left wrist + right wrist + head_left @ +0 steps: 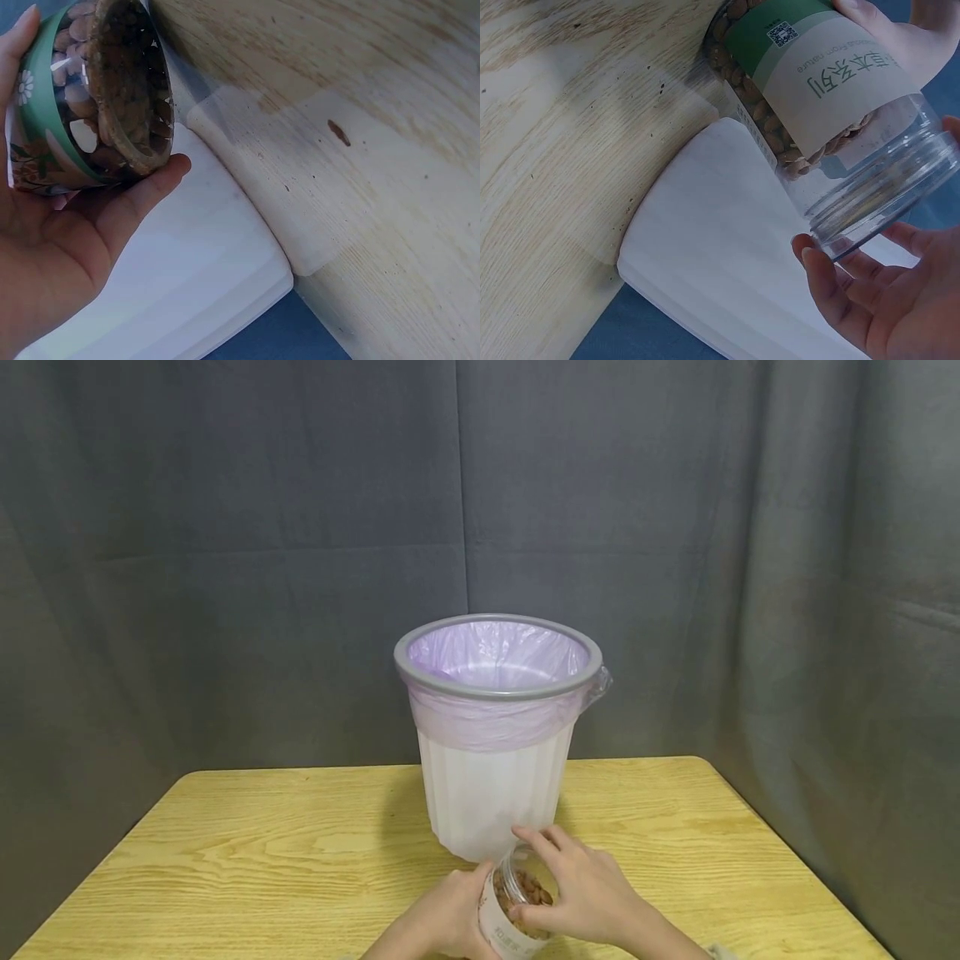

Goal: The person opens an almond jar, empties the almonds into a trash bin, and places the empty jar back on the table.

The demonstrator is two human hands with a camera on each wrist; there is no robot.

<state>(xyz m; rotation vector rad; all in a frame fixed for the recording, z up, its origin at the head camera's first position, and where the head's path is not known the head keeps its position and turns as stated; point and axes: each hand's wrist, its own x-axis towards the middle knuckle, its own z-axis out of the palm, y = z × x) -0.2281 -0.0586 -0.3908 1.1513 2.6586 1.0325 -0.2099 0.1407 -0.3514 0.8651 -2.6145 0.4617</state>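
Observation:
A clear plastic jar (507,920) of brown nuts, with a green and white label, is tilted in front of the bin. My left hand (450,910) grips its body, thumb and fingers on either side near the base in the left wrist view, where nuts (79,97) show through the wall. My right hand (588,889) reaches across the jar's mouth, with thumb and fingertips holding the threaded neck (885,191). No lid shows on the neck. In the right wrist view the nuts (761,112) lie toward the base, below the bare neck.
A white bin (491,785) with a grey rim (498,693) stands just beyond the hands, lined with a thin purple bag (495,727) folded over its edge. It rests on a yellow wood-grain table (285,860). Dark grey curtains (300,568) hang behind and at both sides.

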